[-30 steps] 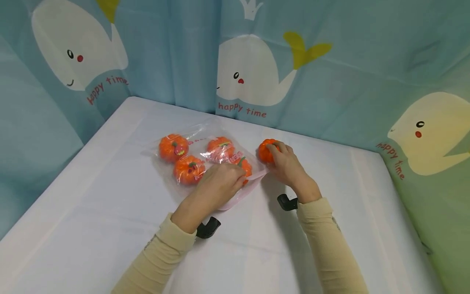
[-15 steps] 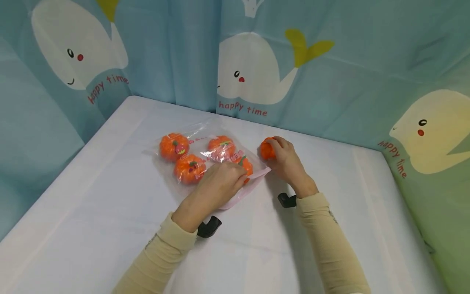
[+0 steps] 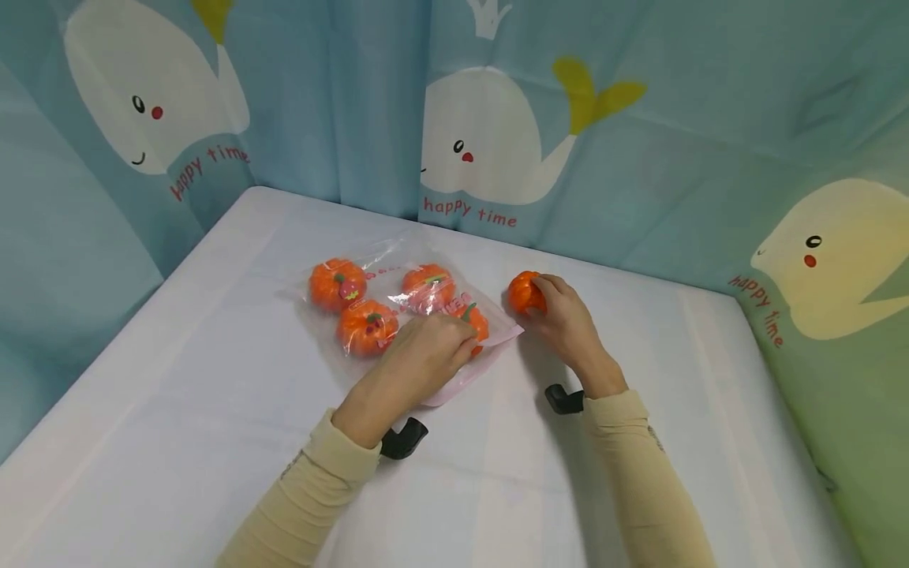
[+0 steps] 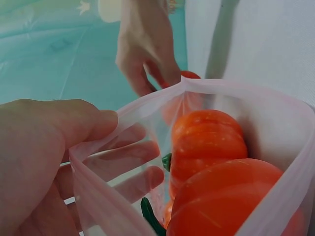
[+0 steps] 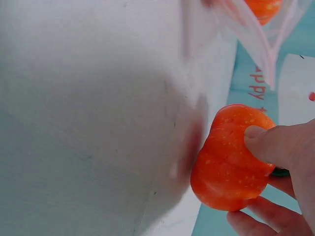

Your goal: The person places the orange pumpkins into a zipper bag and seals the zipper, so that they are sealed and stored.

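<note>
My left hand (image 3: 419, 351) pinches the rim of a clear plastic bag (image 3: 463, 384) with a pink edge. In the left wrist view, its thumb is at the rim and other fingers show through the film; the bag's mouth gapes. Several orange toy pumpkins (image 3: 337, 285) with green stems lie inside the bag. To the right of the bag, my right hand (image 3: 568, 323) grips another orange pumpkin (image 3: 524, 293). The right wrist view shows the thumb on that pumpkin (image 5: 231, 160) and fingers beneath, its green stem mostly hidden by the hand.
The bag lies on a white-covered table (image 3: 177, 410). Blue-green curtains (image 3: 376, 102) with printed whales stand along its back and sides. A black bracket-like piece (image 3: 405, 439) shows by the left wrist, and a similar black piece (image 3: 563, 399) by the right.
My right hand has shifted slightly right with the pumpkin, which turned a little within the grip along the way. The left hand stays at the bag, whose pink edge has shifted slightly.
</note>
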`<move>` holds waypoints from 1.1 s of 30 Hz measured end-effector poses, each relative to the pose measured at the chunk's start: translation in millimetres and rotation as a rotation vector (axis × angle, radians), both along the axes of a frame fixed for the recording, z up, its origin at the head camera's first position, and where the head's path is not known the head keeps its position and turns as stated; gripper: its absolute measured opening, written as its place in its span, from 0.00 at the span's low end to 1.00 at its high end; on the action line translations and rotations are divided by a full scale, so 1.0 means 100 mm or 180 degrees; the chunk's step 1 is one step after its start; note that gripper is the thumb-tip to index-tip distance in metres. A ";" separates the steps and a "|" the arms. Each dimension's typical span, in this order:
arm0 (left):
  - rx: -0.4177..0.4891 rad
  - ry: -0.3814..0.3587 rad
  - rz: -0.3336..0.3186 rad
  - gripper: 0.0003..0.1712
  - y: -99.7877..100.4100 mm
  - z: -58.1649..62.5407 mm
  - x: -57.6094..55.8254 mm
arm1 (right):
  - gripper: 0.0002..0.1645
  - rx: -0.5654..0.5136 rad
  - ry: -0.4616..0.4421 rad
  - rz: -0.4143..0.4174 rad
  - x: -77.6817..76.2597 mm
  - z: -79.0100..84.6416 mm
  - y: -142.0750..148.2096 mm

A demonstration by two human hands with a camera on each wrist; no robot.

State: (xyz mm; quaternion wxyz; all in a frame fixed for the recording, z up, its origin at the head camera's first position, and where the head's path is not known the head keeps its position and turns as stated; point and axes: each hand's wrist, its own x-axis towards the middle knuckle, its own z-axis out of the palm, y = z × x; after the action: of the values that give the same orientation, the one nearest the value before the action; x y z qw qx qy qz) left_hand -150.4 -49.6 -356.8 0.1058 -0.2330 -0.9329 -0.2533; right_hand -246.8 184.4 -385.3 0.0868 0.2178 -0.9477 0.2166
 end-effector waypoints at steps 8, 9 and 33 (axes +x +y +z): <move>0.0050 -0.0024 -0.0008 0.23 0.00 0.00 -0.01 | 0.30 -0.0313 0.0297 -0.0027 0.24 -0.02 0.15; 0.0066 -0.0025 -0.0008 0.23 0.00 -0.01 -0.01 | 0.30 -0.0343 0.0329 -0.0036 0.27 -0.03 0.16; 0.0382 0.0050 0.0257 0.13 0.06 -0.05 -0.01 | 0.30 -0.0554 0.0148 0.0180 0.89 0.18 0.38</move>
State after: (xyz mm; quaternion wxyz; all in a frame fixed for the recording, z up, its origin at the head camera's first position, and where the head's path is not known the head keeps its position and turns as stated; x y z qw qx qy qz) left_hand -151.9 -43.9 -361.6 0.1370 -0.1905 -0.9238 -0.3025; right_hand -157.9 222.2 -367.7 0.1213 0.2410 -0.9165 0.2954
